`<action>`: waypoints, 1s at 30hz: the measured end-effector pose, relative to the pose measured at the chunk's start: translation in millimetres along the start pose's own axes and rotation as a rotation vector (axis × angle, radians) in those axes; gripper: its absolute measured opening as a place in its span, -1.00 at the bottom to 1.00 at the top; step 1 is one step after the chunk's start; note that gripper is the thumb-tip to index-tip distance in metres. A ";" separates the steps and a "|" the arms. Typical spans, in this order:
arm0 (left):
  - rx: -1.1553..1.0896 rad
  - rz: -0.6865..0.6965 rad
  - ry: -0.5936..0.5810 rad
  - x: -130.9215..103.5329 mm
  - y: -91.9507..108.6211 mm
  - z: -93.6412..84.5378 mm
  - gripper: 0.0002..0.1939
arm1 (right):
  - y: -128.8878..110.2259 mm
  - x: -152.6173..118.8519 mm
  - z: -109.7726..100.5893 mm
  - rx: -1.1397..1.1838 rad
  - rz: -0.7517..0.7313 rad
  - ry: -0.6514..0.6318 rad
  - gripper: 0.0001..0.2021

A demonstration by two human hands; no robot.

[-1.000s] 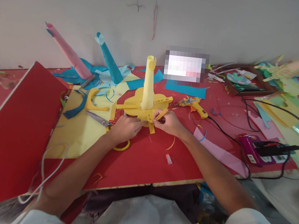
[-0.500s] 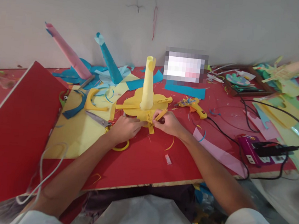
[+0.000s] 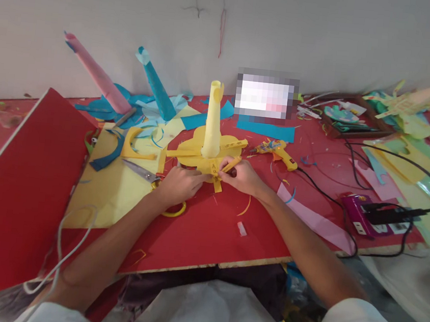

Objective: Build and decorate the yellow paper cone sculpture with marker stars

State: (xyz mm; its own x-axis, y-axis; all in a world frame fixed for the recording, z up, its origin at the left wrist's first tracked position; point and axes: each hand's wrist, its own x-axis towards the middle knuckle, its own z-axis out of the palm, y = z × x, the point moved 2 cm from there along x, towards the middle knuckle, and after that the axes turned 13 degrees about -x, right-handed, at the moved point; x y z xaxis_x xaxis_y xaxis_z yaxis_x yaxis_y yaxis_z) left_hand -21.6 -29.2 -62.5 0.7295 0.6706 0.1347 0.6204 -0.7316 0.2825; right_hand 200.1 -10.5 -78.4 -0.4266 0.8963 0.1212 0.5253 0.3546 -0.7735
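Note:
In the head view, a yellow paper piece (image 3: 189, 143) with petal-like lobes lies on the table, and a pale yellow paper tube (image 3: 213, 120) stands upright on it. My right hand (image 3: 242, 176) is closed around an orange-yellow pen (image 3: 233, 164), its tip down at a strip with dark handwriting (image 3: 212, 167). From the other side, my left hand (image 3: 182, 184) rests with fingers stretched out, fingertips touching the strip's lower edge. Scissors (image 3: 142, 171) with yellow handles lie beside and partly under the left hand.
A yellow glue gun (image 3: 277, 152) lies right of the paper piece, its cord running to a purple box (image 3: 362, 217). Pink (image 3: 104, 80) and blue (image 3: 157, 88) paper tubes stand behind left. A red board (image 3: 23, 187) leans up at left. A wooden tray (image 3: 341, 133) sits behind right.
The pen tip and right fingers have shifted very slightly along the writing. My left hand stays in place.

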 end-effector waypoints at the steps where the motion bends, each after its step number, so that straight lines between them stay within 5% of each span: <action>1: 0.002 0.002 0.001 -0.1 0.0 -0.1 -0.59 | 0.5 0.0 0.4 0.001 0.005 -0.006 -0.88; 30: -0.001 0.005 -0.004 -0.2 -0.5 0.8 -0.58 | -0.1 -0.8 -0.5 0.039 0.010 -0.019 -0.89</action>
State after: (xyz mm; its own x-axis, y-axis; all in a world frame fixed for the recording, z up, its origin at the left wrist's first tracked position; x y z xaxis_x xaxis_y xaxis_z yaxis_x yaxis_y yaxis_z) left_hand -21.9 -29.1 -63.4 0.7339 0.6663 0.1321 0.6164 -0.7349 0.2828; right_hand 200.8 -11.1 -78.1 -0.4355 0.8944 0.1024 0.5007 0.3351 -0.7982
